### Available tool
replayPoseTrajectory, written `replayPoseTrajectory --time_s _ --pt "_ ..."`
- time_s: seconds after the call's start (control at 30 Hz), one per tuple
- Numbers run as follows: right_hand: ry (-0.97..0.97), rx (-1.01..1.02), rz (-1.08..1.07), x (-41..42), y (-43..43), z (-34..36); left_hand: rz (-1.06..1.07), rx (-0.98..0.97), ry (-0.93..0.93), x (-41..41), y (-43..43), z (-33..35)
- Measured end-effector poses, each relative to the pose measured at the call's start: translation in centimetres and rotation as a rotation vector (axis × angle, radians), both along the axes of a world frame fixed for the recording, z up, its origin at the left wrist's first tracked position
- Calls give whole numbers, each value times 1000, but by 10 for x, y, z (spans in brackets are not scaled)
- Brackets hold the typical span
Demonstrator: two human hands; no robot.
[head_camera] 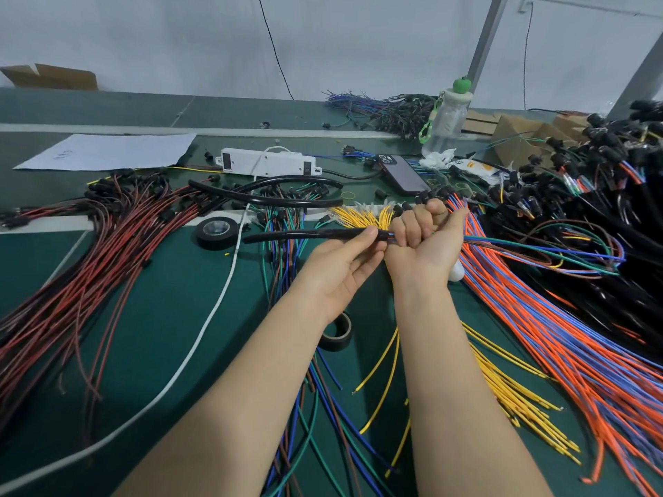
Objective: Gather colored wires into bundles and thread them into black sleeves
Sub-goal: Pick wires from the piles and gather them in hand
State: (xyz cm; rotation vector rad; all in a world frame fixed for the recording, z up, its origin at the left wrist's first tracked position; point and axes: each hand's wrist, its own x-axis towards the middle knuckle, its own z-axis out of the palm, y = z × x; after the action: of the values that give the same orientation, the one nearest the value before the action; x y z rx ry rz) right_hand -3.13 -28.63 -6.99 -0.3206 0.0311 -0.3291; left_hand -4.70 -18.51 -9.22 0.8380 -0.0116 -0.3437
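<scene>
Left hand (344, 260) palm-up, fingertips pinching long black flexible sleeve (305, 235) at its mouth — right hand (425, 238) fisted round thin multicoloured wire bundle (509, 243) entering sleeve, both forearms extended over green bench (161, 317).

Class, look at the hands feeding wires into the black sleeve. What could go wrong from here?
1. The bundle of green, blue and brown wires trailing from the right hand loops by the heap of black harnesses; it may snag there.
2. The left hand only pinches the long black flexible sleeve at its mouth, so a wire might buckle outside it.
</scene>
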Motion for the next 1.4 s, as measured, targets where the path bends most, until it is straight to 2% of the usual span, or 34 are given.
replayPoseTrajectory --time_s 0.13,0.3,0.43,0.5,0.6,0.67,0.8,0.9,0.97,1.07,1.13,1.27,1.4 --pt "6 -16 -1 3 5 0 77 34 -100 -1 -3 1" --pt "203 -418 -17 9 18 -7 169 140 -183 -1 -1 5" --pt "273 -545 95 9 24 -10 236 142 -175 0 3 8" --pt "267 -524 101 7 20 -8 294 112 -142 3 6 9" --pt "186 -242 46 7 4 -7 369 43 -44 10 16 10" --pt "192 -143 13 6 -4 -9 366 5 4 11 22 8" --pt "270 -323 -69 8 12 -10 237 71 -35 8 14 5" --pt "331 -486 -40 7 28 -12 231 84 -57 6 8 5" --pt "305 -464 22 6 28 -11 259 49 -34 6 10 8" --pt "201 -216 80 5 10 -9 328 -18 11 10 19 11" --pt "193 -111 36 5 -3 -9 365 -50 26 12 26 13" --pt "293 -240 -121 4 -4 -6 324 -5 -20 12 29 13" --pt "230 -431 -182 4 13 0 215 39 -94 6 16 16"
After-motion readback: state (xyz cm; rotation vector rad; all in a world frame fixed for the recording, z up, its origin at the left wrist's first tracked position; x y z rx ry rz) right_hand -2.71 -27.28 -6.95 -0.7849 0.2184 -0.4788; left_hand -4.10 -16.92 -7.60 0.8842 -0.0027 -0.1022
